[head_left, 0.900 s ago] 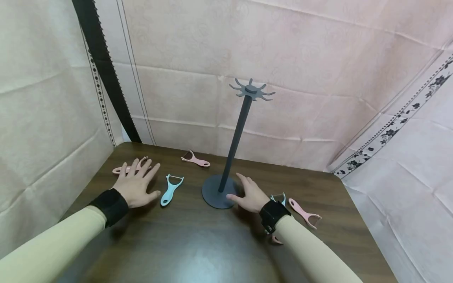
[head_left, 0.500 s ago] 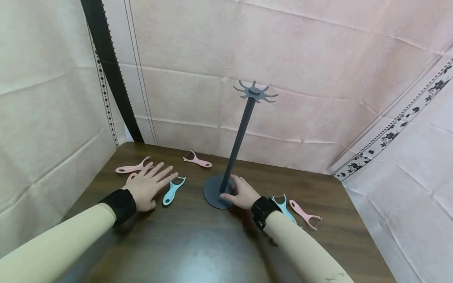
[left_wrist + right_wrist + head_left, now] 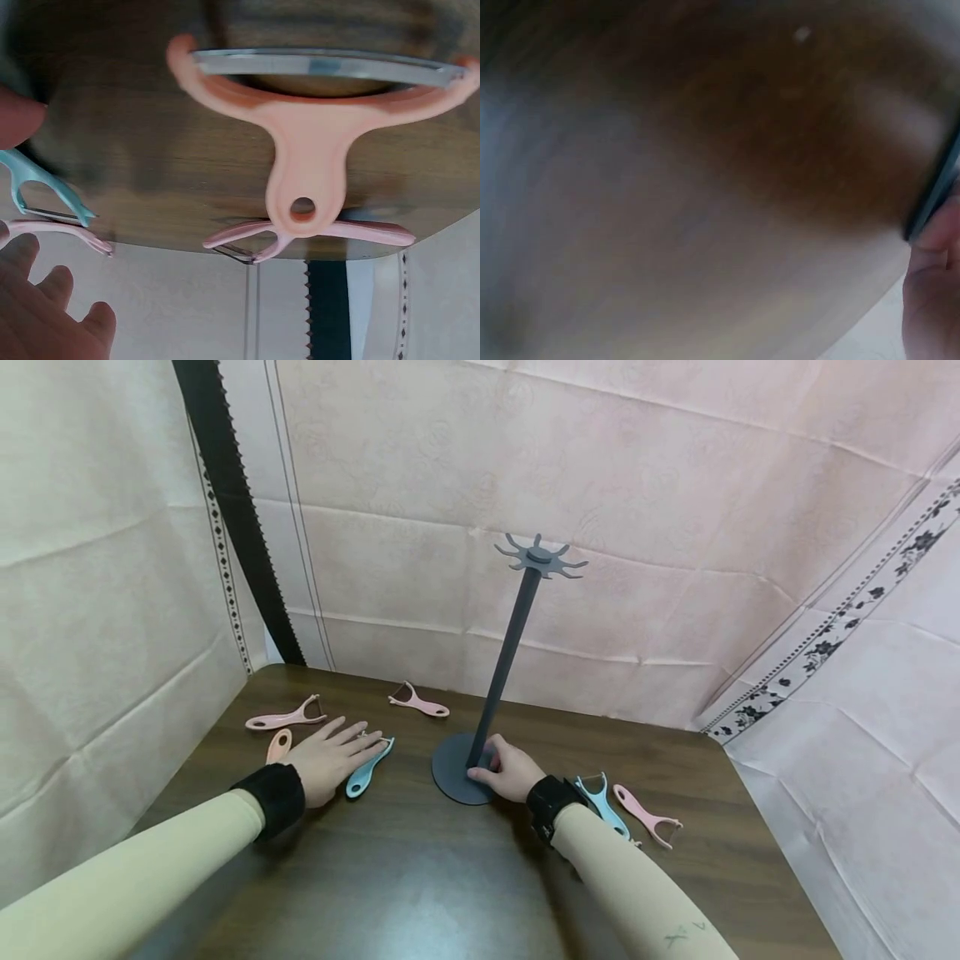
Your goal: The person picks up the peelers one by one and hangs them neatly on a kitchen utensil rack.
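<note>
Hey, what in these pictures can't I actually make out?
Head view: the orange peeler's blade end, hidden by the left hand.
Head view: part of the left blue peeler's blade end, behind that hand's fingers.
Head view: whatever lies under the right sleeve, covered by it.
Right wrist view: tabletop, blurred; stand and right hand, cut off by the right edge.

At the right edge, fingers (image 3: 932,304) against a thin dark rim (image 3: 931,192), beside a blurred brown tabletop (image 3: 780,142).

Head: high, forward-down; wrists: close; head, left wrist share tabletop (image 3: 360,877).
</note>
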